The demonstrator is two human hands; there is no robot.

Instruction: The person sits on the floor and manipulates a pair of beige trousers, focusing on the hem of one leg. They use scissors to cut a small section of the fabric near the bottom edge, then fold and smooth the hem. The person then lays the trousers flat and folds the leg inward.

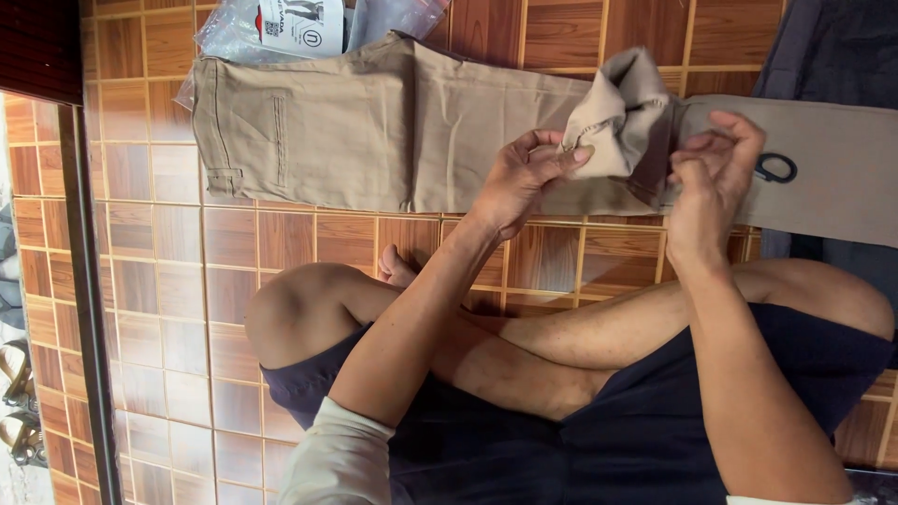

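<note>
A pair of beige trousers (374, 131) lies flat on the brown tiled floor in front of my crossed legs. One trouser leg end (622, 117) is bunched up and lifted off the rest. My left hand (519, 178) pinches its near edge between thumb and fingers. My right hand (716, 164) grips the same bunched fabric from the right side, fingers curled. A small black ring-shaped clip (774, 168) rests on the trousers just right of my right hand.
A clear plastic bag with a white label (281, 23) lies beyond the trousers' waist. Dark blue cloth (832, 47) sits at the far right. A dark door frame (89, 309) runs along the left, with sandals (19, 402) outside it.
</note>
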